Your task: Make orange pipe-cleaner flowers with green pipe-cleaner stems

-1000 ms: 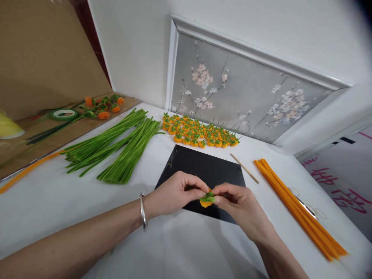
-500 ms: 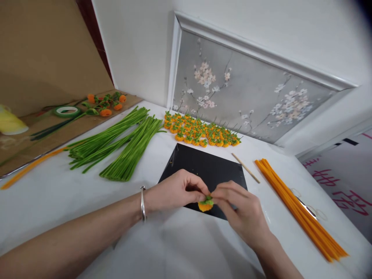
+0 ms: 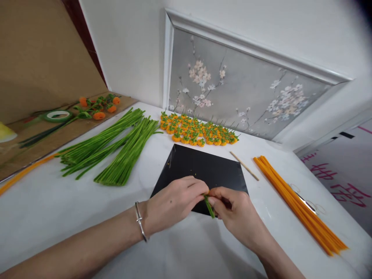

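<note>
My left hand (image 3: 178, 199), with a silver bangle at the wrist, meets my right hand (image 3: 236, 207) over the front part of a black board (image 3: 203, 166). Both hands pinch a small orange flower with green parts. A green stem piece (image 3: 209, 207) points down toward me between the fingertips; the orange bloom is mostly hidden by my fingers. Behind the board stand several rows of small orange flowers (image 3: 193, 141) with green tops. Two bundles of fuzzy green stems (image 3: 124, 155) lie to the left.
Orange fuzzy stems (image 3: 299, 205) lie at the right beside scissors (image 3: 306, 204). A thin wooden stick (image 3: 244, 166) is near the board. Green tape (image 3: 58, 115) and finished orange flowers (image 3: 99, 115) rest on cardboard at the left. A framed panel (image 3: 247, 69) stands behind.
The flower between my hands has turned, so its orange bloom is now mostly hidden and a green stem piece points down. My left hand has rolled over. The view has shifted slightly.
</note>
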`<state>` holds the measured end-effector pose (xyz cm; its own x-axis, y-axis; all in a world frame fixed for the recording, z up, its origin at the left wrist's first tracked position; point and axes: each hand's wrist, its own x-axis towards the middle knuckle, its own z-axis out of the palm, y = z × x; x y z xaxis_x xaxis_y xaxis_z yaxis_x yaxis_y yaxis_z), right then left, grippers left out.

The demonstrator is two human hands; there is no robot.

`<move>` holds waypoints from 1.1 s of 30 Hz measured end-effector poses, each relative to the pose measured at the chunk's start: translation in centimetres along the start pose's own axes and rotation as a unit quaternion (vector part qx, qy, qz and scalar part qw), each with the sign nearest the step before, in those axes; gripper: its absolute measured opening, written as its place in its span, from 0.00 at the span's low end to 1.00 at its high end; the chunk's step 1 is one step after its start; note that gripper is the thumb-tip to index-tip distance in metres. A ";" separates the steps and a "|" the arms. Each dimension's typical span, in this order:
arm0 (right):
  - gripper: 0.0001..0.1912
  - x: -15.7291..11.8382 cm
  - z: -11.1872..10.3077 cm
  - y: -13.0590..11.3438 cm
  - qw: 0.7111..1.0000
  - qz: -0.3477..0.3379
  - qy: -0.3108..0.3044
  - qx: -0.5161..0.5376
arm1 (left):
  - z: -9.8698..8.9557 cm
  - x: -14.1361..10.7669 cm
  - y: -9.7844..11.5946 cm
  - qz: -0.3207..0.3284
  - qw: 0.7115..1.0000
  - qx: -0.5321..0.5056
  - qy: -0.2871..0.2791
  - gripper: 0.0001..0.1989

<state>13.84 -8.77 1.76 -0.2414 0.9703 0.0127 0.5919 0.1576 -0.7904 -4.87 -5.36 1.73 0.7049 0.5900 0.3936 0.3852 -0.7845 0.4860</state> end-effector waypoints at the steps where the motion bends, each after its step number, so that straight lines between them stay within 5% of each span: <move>1: 0.10 0.0 0.0 -0.1 1.000 -0.002 0.005 -0.008 | 0.0 0.0 -0.1 0.006 1.000 0.002 0.000 0.09; 6: 0.09 0.0 0.4 -0.2 0.998 -0.009 0.016 -0.052 | 0.1 0.0 -0.1 0.023 1.000 0.004 -0.014 0.11; 10: 0.11 -0.1 0.3 0.1 0.986 -0.105 0.037 -0.121 | 0.1 0.2 0.0 -0.074 0.994 -0.075 -0.013 0.10; 14: 0.16 0.1 -0.2 0.7 0.947 -0.240 0.048 -0.208 | 0.2 0.5 -0.2 -0.223 0.937 -0.266 -0.029 0.05; 18: 0.17 0.4 -0.7 0.8 0.912 -0.301 0.070 -0.270 | 0.2 0.8 -0.4 -0.271 0.878 -0.394 -0.037 0.03; 25: 0.09 0.2 -1.8 0.2 0.984 -0.143 0.087 -0.062 | -0.2 1.2 0.3 -0.275 0.876 -0.396 0.025 0.04; 29: 0.09 0.3 -1.3 0.1 0.993 -0.083 0.063 -0.047 | 0.2 0.9 0.3 -0.245 0.908 -0.338 0.037 0.06; 33: 0.09 0.4 -0.4 0.3 0.989 -0.102 0.076 -0.069 | 0.5 0.5 0.4 -0.221 0.940 -0.256 0.040 0.09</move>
<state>14.27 -8.29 1.78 -0.2544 0.9306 0.2631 0.6453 0.3660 -0.6705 -4.02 -5.49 1.75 0.4881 0.8654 0.1136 0.2782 -0.2776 0.9195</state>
